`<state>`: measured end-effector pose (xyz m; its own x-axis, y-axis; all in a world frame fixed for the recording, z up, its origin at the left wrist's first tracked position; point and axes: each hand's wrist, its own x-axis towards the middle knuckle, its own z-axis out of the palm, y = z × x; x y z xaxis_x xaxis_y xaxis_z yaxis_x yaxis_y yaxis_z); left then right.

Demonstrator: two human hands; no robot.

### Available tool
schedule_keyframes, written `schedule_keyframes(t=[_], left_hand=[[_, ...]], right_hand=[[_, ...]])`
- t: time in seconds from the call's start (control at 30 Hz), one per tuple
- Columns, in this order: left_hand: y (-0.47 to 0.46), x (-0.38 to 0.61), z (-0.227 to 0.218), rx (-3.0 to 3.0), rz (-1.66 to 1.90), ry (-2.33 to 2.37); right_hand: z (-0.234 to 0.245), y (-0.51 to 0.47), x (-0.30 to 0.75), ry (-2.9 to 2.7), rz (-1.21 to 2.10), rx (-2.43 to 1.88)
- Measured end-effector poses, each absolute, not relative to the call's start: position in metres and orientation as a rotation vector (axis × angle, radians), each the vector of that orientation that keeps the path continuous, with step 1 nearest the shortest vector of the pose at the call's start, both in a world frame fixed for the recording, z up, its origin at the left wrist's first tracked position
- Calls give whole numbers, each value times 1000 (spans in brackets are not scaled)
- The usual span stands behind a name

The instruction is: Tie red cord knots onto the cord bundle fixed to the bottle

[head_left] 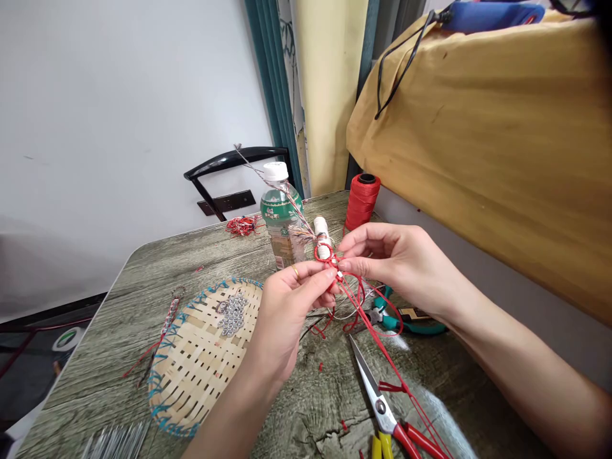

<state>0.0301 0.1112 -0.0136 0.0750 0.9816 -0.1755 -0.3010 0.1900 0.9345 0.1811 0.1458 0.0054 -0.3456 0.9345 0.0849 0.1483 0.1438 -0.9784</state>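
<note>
Both hands meet over the middle of the table at a knotted red cord [356, 298]. My left hand [291, 303] pinches the cord between thumb and forefinger, near a small white bead-like piece [340, 275]. Across from it, my right hand [387, 258] also pinches the cord, thumb against fingers. Long red strands run from the knot toward the front right, and loops hang below. Just behind the fingertips stands a pale cylindrical post [321, 228] with a red loop by it and a multicoloured braided string tied around it.
Scissors [380, 405] lie in front, with teal-handled pliers [421, 328] to the right. At left is a woven bamboo tray [191, 376] holding metal nuts. A plastic bottle [282, 223] and a red thread spool [362, 201] stand behind. Metal rods [117, 441] lie front left.
</note>
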Motion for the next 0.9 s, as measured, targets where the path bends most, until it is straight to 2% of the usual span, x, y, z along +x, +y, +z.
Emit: schedule_keyframes(t=[0.3,0.63,0.9], left_hand=[[111,30,-13,885,1147,1068],[113,30,-13,878,1146,1074],[112,30,-13,881,1138,1072]], right_hand=[[4,146,182,-1723,1358,-1122],[3,148,180,-1536,1392,-1180],[0,156,188,-1443,1673,-1073]])
